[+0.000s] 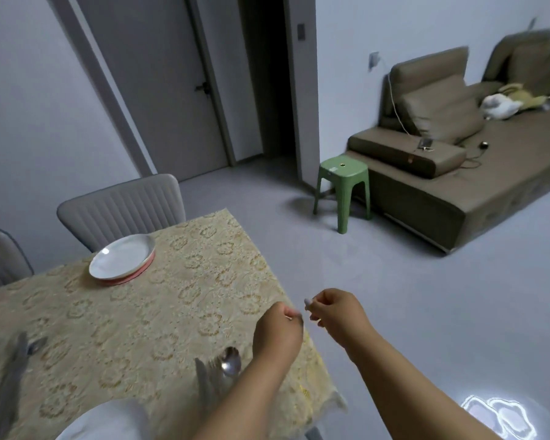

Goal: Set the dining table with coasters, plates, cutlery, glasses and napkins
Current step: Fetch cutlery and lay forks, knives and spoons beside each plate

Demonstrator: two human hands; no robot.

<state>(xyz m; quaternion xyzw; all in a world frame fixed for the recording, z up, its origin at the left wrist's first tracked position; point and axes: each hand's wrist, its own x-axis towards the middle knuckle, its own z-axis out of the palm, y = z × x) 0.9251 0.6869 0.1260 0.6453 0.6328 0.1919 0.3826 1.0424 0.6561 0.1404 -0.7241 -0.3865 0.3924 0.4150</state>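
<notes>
At the near edge of the table (134,315), which is covered in a beige cloth with a gold flower pattern, the rim of a white plate (108,419) shows at the bottom of the view. Just beside it toward the table's right edge lie a knife (203,381), a fork (215,369) and a shiny spoon (231,360), side by side with their tips pointing away. The left hand (278,333) hangs over the right edge of the table with its fingers curled in; whether they pinch anything cannot be told. The right hand (337,311) is just past that edge, over the floor, its fingers curled round a small pale object (308,303) too blurred to name. At the table's left edge lies a second, blurred set of cutlery (16,354). Toward the far corner a white plate (121,256) rests on a red coaster (131,274), in front of a grey chair (121,208). Beyond stand a green stool (343,179) and a brown sofa (458,160).
</notes>
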